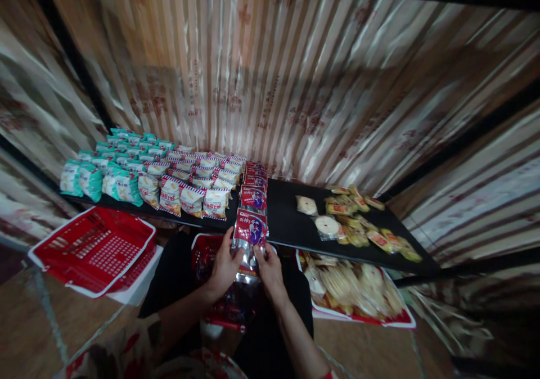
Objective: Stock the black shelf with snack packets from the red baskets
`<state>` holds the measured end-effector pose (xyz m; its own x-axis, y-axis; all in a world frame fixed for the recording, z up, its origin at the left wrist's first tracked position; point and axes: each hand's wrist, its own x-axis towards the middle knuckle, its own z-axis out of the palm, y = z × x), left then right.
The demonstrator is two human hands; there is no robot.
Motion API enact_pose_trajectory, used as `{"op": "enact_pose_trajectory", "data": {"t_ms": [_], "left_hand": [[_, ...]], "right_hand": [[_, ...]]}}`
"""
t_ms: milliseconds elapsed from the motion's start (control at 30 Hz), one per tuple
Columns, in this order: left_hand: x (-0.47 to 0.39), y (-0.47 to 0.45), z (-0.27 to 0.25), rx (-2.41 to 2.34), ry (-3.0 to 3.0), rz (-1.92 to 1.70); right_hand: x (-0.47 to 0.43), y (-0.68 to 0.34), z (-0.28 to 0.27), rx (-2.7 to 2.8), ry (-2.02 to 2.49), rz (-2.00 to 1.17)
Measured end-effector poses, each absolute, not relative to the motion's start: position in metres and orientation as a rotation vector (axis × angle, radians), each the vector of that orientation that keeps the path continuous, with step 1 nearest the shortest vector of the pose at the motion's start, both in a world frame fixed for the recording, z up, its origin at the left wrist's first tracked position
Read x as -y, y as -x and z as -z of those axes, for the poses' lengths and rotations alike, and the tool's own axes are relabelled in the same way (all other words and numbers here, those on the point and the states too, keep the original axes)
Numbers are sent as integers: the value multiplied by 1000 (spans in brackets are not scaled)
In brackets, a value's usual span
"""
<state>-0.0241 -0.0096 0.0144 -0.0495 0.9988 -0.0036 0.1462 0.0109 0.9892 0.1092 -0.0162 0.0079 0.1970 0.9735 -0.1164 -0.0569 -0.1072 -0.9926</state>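
Observation:
Both my hands are at the front edge of the black shelf [287, 216], around a shiny snack packet [248, 262] with silver and red parts. My left hand [225, 264] grips its left side, thumb on the front. The right side is pinched in my right hand [270, 269]. Right behind it, a red and purple printed packet [252, 226] stands at the front of a row of matching packets [253, 198]. I cannot tell whether my fingertips also touch that front packet. Below my hands, between my knees, a red basket [228, 320] holds dark, shiny packets.
Left of the row stand white snack bags [192, 199] and teal bags [122, 182]. On the right lie round wrapped pieces [327, 225] and yellow packs [354, 230]. Red baskets flank my legs: the left basket [105, 249], the right basket [405, 318] full of wrapped food. Striped sheeting [253, 86] hangs behind.

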Motion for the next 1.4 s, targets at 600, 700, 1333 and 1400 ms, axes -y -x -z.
{"op": "enact_pose_trajectory", "data": {"t_ms": [600, 700, 1333, 1400], "left_hand": [[-108, -26, -46, -1677, -1576, -1212], [-119, -29, -44, -1765, -1642, -1197], [-133, -36, -37, -1911, -1796, -998], [-135, -36, -38, -1923, -1792, -976]], "right_hand": [[-106, -143, -39, 1372, 1731, -376], [-122, -141, -37, 1424, 1785, -253], [-148, -141, -14, 1432, 1831, -144], [-152, -142, -12, 1438, 1817, -141]]}}
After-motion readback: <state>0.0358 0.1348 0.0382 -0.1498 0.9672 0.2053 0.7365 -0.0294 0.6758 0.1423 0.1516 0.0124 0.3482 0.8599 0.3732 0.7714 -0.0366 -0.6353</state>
